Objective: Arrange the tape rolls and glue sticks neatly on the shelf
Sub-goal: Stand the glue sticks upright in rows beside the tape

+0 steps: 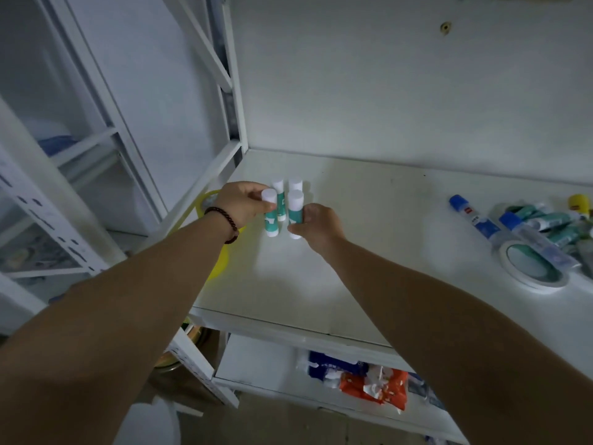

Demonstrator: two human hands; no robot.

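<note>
Several teal-and-white glue sticks point(282, 203) stand upright in a tight cluster at the back left of the white shelf point(321, 277). My left hand point(240, 203) grips the front left stick point(270, 220) from the left. On the right, my right hand point(317, 224) pinches the front right stick point(295, 213) near its base. A white tape roll point(531, 268) lies flat at the shelf's right side. Yellow tape rolls point(221, 258) sit at the shelf's left edge, mostly hidden under my left forearm.
Blue-capped liquid glue bottles point(475, 220) and a heap of lying teal glue sticks point(552, 223) crowd the right end of the shelf. White frame bars point(205, 194) border the left side. A lower shelf holds packets point(372, 380).
</note>
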